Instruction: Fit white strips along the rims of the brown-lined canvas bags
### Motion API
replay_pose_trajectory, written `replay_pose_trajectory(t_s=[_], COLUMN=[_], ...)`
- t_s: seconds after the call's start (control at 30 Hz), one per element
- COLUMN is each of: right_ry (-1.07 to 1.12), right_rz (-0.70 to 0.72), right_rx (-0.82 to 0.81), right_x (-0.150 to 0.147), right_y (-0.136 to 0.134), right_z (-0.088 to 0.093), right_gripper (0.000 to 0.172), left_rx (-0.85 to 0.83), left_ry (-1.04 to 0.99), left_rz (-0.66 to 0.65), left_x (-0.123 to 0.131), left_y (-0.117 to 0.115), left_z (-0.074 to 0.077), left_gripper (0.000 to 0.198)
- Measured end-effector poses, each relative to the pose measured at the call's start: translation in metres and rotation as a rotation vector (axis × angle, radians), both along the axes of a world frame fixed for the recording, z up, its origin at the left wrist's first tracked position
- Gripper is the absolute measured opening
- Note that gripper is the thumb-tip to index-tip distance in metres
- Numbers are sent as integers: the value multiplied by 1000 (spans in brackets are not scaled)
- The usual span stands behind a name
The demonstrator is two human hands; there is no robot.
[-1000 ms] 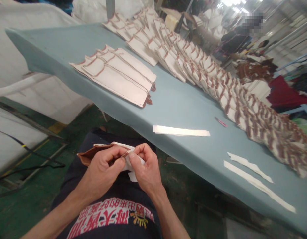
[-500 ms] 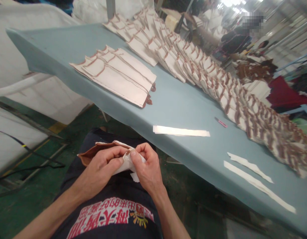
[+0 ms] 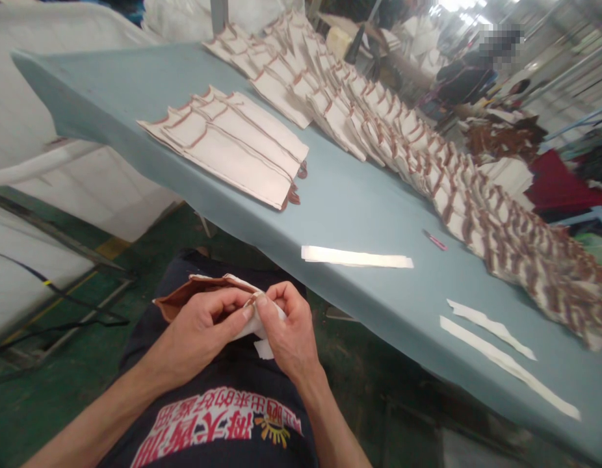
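A sewn fabric piece (image 3: 177,300), brown on one face and cream-white on the other, is held above my lap. My left hand (image 3: 198,331) pinches it between thumb and fingers. Close beside it, my right hand (image 3: 288,328) is closed on the same piece, thumb pressed against the fingertips. A small white flap (image 3: 264,350) hangs below the fingers. The exact spot being pinched is mostly covered by my fingertips.
On the blue-green covered table (image 3: 359,214) lie several cream pieces with brown seams (image 3: 223,149), white strips (image 3: 357,257) and a small pink-handled tool (image 3: 435,240). Overlapping rows of similar pieces (image 3: 379,123) line the far side. A white bin (image 3: 101,188) stands at left.
My left thumb has shifted slightly to the right along the fabric, nearer my right thumb. Both hands keep their hold, and the things on the table are unmoved.
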State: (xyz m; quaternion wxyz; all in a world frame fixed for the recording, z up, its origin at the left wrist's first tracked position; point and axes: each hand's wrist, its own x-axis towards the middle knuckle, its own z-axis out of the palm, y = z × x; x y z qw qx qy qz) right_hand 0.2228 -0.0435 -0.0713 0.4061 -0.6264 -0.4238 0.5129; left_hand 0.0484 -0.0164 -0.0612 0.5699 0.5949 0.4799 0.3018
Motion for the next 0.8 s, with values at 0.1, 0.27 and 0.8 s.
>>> replay_pose_trajectory(t_s=[0.1, 0.27, 0.8], right_ry=[-1, 1, 57], right_rz=[-4, -12, 23], right_rx=[3, 3, 36], right_x=[1, 1, -5], right_y=[1, 1, -6], right_z=[0, 0, 2], right_gripper=[31, 31, 32], left_rx=[1, 15, 43], left_ry=[-15, -32, -17], left_rz=[-41, -60, 155], left_x=[-3, -5, 10], left_y=[1, 2, 0], left_z=[-2, -3, 10], left_gripper=[38, 36, 26])
